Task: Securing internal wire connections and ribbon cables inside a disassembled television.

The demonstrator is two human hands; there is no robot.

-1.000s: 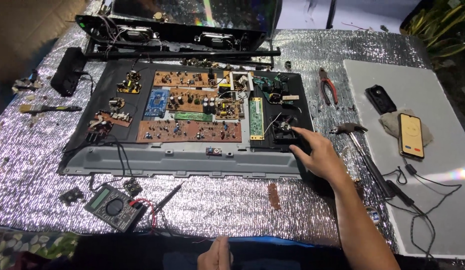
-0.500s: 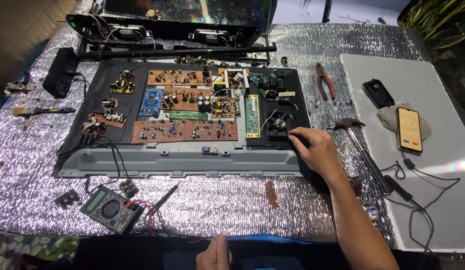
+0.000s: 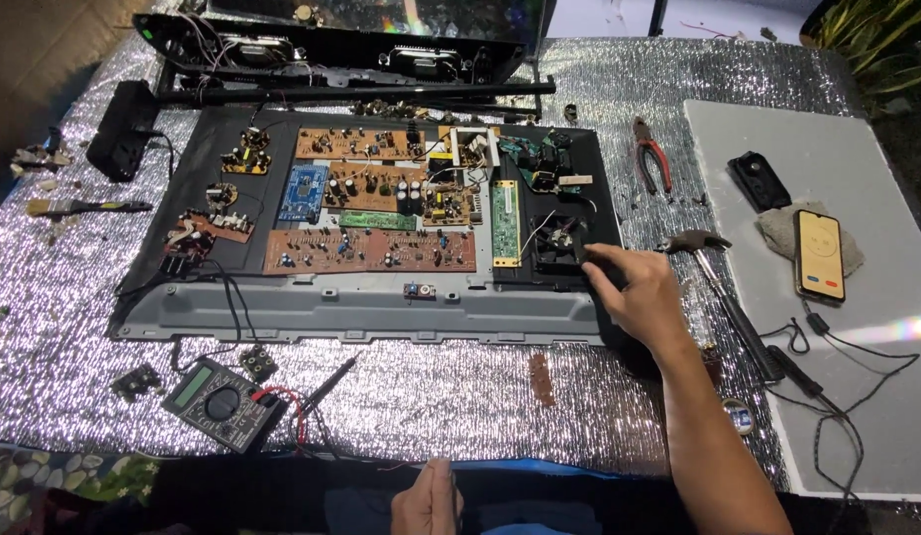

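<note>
Far left on the glittering silver mat (image 3: 460, 386) lies a small brush (image 3: 84, 207), and nearer us a multimeter (image 3: 222, 404) with its red and black leads trailing right. The big black chassis (image 3: 381, 317) fills the middle, lying flat and open, packed with brown circuit boards (image 3: 371, 250), a blue board (image 3: 304, 192) and a narrow green board (image 3: 506, 223) standing lengthwise at its right. At the near edge, bottom centre, the left hand (image 3: 428, 500) sits loosely curled, holding nothing I can make out. On to the right: the right hand (image 3: 634, 292) rests on the chassis's right end, fingers bent and pressing at the small black fan (image 3: 557, 241), a square part with round blades just right of the green board; whether it truly grips it I cannot tell. Compared with a second ago, that hand sits at much the same spot, fingertips against the fan, while the view has drifted a little. Further right lie red-handled pliers (image 3: 650, 154), a hammer (image 3: 713, 272), and on the grey board (image 3: 876, 416) a phone (image 3: 819, 256) with its screen lit.
</note>
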